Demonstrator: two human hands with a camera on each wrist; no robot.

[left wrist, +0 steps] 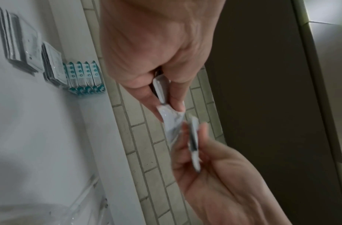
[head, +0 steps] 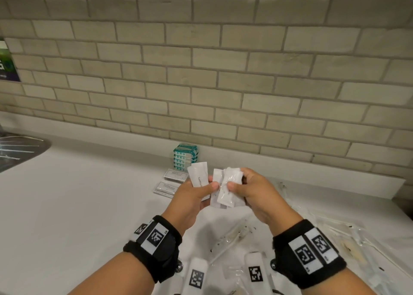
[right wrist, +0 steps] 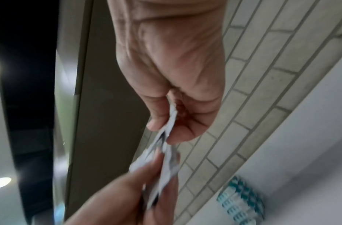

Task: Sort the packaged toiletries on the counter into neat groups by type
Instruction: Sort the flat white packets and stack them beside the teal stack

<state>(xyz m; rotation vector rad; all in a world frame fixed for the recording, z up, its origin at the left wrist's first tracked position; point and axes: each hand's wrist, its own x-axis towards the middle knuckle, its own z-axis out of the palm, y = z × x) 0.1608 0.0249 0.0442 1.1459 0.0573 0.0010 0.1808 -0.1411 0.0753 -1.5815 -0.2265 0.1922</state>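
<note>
Both hands are raised above the white counter (head: 89, 194), close together. My left hand (head: 209, 185) pinches a white toothpaste sachet (head: 197, 175) between thumb and fingers; the left wrist view shows the same sachet (left wrist: 160, 91) edge-on. My right hand (head: 233, 184) grips a small bunch of white packets (head: 229, 189), fanned and crumpled, which show up blurred in the right wrist view as packets (right wrist: 171, 120). The two bunches touch or overlap in the middle. A stack of teal packs (head: 185, 157) stands at the wall, with two piles of flat white sachets (head: 175, 175) (head: 166, 188) in front.
Clear-wrapped long items (head: 348, 238) lie scattered across the counter at right and under my wrists. A steel sink drainboard (head: 20, 151) is at far left. The tiled wall (head: 223, 82) backs the counter, and a raised ledge (head: 335, 182) runs along its right part.
</note>
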